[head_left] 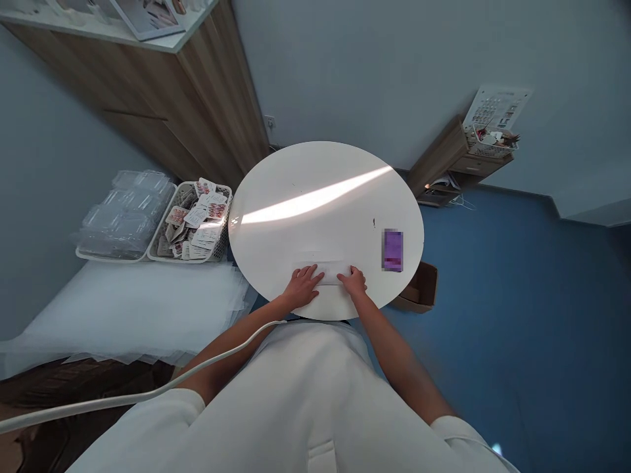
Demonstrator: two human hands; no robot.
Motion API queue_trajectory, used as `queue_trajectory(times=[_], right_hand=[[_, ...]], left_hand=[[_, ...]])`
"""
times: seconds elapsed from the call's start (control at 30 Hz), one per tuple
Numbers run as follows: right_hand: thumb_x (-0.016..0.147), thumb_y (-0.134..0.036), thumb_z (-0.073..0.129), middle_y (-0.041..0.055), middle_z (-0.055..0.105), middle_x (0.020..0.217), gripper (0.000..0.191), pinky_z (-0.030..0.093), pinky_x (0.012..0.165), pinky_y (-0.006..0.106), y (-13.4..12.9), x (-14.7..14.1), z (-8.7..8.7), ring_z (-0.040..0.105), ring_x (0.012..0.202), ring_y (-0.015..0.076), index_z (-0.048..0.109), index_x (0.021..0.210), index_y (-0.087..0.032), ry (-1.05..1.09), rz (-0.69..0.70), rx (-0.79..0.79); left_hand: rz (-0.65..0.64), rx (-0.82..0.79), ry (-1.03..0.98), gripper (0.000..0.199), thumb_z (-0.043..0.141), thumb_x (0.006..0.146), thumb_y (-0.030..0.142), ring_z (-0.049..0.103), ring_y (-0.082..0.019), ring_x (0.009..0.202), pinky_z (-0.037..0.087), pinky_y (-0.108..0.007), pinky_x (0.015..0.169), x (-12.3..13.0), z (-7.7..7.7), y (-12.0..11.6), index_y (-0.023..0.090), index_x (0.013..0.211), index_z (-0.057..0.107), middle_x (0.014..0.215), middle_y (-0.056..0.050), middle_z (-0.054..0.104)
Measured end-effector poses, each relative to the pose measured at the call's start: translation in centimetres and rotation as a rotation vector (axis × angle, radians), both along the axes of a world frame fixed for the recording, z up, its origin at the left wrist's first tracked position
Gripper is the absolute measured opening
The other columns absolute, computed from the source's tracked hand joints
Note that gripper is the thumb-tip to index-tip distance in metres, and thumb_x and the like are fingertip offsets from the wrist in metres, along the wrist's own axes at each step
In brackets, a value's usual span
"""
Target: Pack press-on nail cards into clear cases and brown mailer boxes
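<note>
A folded white sheet (329,272) lies near the front edge of the round white table (315,230). My left hand (302,287) rests on the left part of the sheet, its fingers spread. At the right end of the sheet, my right hand (353,281) has its thumb and fingers closed on the edge. To the right on the tabletop is a purple rectangular item (393,250), blurred by pixels.
Left of the table stand a basket of printed cards (190,226) and a tray of clear plastic boxes (123,213), behind stacked translucent sheets (133,302). A cardboard box (422,289) sits low at the right. A white cable (148,394) crosses my left arm.
</note>
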State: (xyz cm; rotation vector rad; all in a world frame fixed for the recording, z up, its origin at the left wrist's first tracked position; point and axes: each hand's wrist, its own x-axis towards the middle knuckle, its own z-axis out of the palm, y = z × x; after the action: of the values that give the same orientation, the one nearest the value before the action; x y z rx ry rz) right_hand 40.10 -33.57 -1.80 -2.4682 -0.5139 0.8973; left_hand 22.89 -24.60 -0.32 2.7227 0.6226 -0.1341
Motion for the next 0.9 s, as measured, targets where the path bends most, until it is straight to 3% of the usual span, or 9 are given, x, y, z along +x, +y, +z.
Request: queue_trajectory(times=[0.13,0.23,0.37,0.43,0.5,0.6,0.9], right_hand=[[0.059,-0.041,0.062,0.0112,0.037,0.126,0.063,0.034,0.091,0.038,0.0,-0.9,0.6,0.036,0.117,0.028,0.045,0.116,-0.021,0.001,-0.013,0.107],[0.059,-0.039,0.061,0.01,0.033,0.129,0.068,0.037,0.09,0.032,-0.3,-1.9,0.7,0.04,0.114,0.0243,0.039,0.121,-0.022,0.001,-0.044,0.215],[0.059,-0.042,0.062,0.0138,0.043,0.121,0.08,0.042,0.079,0.031,-0.6,-1.6,0.3,0.049,0.104,0.0232,0.029,0.127,-0.018,0.028,-0.192,0.195],[0.057,-0.044,0.062,0.0125,0.053,0.109,0.073,0.042,0.074,0.031,-0.6,-0.9,0.0,0.054,0.094,0.0227,0.04,0.12,-0.016,0.046,-0.18,0.164],[0.058,-0.045,0.06,0.0086,0.06,0.093,0.053,0.041,0.067,0.029,-0.5,-0.2,-0.2,0.056,0.081,0.0199,0.053,0.102,-0.015,0.058,-0.106,0.179],[0.062,-0.044,0.053,0.0028,0.06,0.075,0.031,0.038,0.059,0.025,-0.5,0.2,-0.3,0.054,0.066,0.0156,0.058,0.077,-0.017,0.05,-0.039,0.229],[0.065,-0.033,0.048,0.0004,0.055,0.071,0.017,0.039,0.06,0.025,-2.5,0.3,0.4,0.05,0.063,0.0138,0.05,0.075,-0.019,-0.098,-0.046,0.356]], left_hand=[[-0.011,0.041,0.04,0.065,0.056,0.073,0.033,0.02,-0.03,0.128,0.02,-0.046,0.098,-0.5,-0.4,-0.4,0.031,0.132,0.028,0.143,-0.008,0.02],[-0.007,0.057,0.045,0.07,0.057,0.072,0.034,0.018,-0.03,0.129,0.021,-0.048,0.097,-0.6,-0.8,-0.6,0.031,0.133,0.025,0.144,-0.009,0.017],[-0.008,0.049,0.041,0.071,0.058,0.072,0.034,0.019,-0.03,0.129,0.021,-0.049,0.098,-0.5,-1.2,-0.7,0.032,0.134,0.023,0.144,-0.01,0.016],[-0.012,0.035,0.047,0.072,0.058,0.072,0.033,0.018,-0.031,0.129,0.021,-0.051,0.097,-0.5,-1.2,-0.7,0.033,0.134,0.022,0.144,-0.01,0.014],[-0.022,0.018,0.057,0.075,0.06,0.07,0.032,0.017,-0.032,0.129,0.02,-0.053,0.096,-0.5,-1.1,-0.6,0.035,0.134,0.02,0.145,-0.011,0.012],[-0.041,-0.006,0.07,0.079,0.063,0.068,0.032,0.014,-0.034,0.13,0.02,-0.055,0.096,-0.6,-0.9,-0.7,0.036,0.134,0.019,0.146,-0.011,0.008],[-0.14,-0.088,0.072,0.077,0.063,0.068,0.033,0.015,-0.034,0.13,0.017,-0.054,0.097,1.1,-0.7,-1.7,0.035,0.134,0.022,0.145,-0.012,0.008]])
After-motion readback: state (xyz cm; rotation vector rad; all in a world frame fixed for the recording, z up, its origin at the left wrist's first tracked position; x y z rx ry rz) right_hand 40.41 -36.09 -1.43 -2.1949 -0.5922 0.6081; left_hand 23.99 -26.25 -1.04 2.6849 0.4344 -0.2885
